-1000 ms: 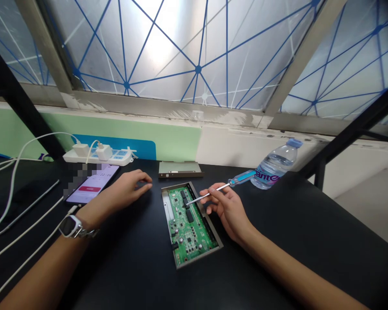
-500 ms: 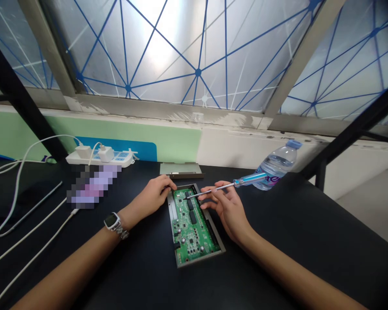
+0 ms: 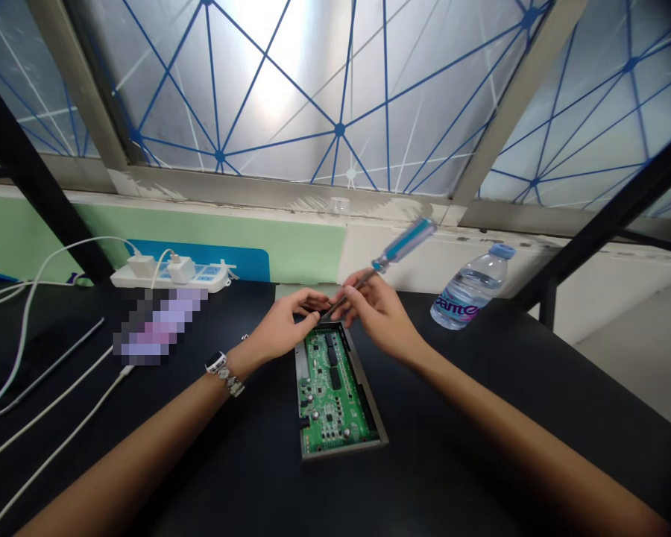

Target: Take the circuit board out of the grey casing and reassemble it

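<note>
A green circuit board (image 3: 321, 384) lies in a shallow grey metal frame (image 3: 344, 450) on the black table. In my right hand (image 3: 381, 307) is a screwdriver (image 3: 405, 245) with a clear blue handle, tilted so its handle points up and right. Its shaft slants down to the far edge of the frame, and the tip sits by my left fingers. My left hand (image 3: 285, 324), with a watch at the wrist, is curled at that far edge, thumb and fingers close together around the tip. Whatever lies between them is too small to make out.
Behind my hands a flat metal piece (image 3: 296, 289) is mostly covered. A water bottle (image 3: 470, 287) leans at the right back. On the left are a power strip (image 3: 201, 277) with plugs, white cables (image 3: 61, 399) and a pixelated object (image 3: 165, 324).
The screwdriver has swung from nearly level over the board to a steeper tilt, its tip now at the far edge. Both my hands have come closer together there.
</note>
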A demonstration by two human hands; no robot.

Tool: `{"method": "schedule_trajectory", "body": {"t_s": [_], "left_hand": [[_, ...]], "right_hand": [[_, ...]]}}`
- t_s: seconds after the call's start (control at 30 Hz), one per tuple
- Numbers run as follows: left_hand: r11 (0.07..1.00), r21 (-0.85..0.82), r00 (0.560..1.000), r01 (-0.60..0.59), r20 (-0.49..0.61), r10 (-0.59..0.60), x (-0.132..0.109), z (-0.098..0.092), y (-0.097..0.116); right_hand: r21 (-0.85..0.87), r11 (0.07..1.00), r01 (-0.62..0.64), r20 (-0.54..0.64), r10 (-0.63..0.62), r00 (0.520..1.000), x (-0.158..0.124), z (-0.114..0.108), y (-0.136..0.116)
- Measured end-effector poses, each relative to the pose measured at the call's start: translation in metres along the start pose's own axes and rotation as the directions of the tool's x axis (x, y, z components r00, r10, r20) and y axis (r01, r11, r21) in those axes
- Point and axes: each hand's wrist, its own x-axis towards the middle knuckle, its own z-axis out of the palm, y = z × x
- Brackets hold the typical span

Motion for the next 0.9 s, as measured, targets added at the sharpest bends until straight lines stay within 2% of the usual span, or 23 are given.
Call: {"method": "schedule_trajectory", "body": {"t_s": [0.1,0.23,0.4,0.53,0.67,0.9], "left_hand": [[0.986,-0.166,0.999,-0.011,-0.037,0.005,-0.002,0.003,0.001],[0.974,-0.226,0.998,0.014,-0.054,-0.027,-0.009,-0.002,-0.001],[0.985,-0.166,0.996,0.048,-0.061,-0.059,-0.017,-0.011,-0.011],[0.992,-0.103,0.997,0.069,-0.037,-0.073,-0.019,-0.009,-0.018],[0.997,-0.035,0.997,0.062,-0.048,-0.063,-0.019,-0.005,-0.019],[0.996,0.054,0.996,0.065,-0.066,-0.061,-0.02,-0.005,-0.018]], "right_hand": [[-0.224,0.971,0.085,0.102,-0.063,0.993,0.021,0.009,-0.016],[-0.309,0.938,0.158,0.24,-0.084,0.967,0.038,0.026,-0.031],[-0.334,0.923,0.191,0.23,-0.116,0.966,0.046,0.035,-0.017],[-0.386,0.906,0.173,0.232,-0.086,0.969,0.043,0.032,-0.005],[-0.38,0.913,0.148,0.23,-0.061,0.971,0.039,0.029,-0.004],[-0.444,0.879,0.174,0.219,-0.082,0.972,0.038,0.028,-0.002]]}}
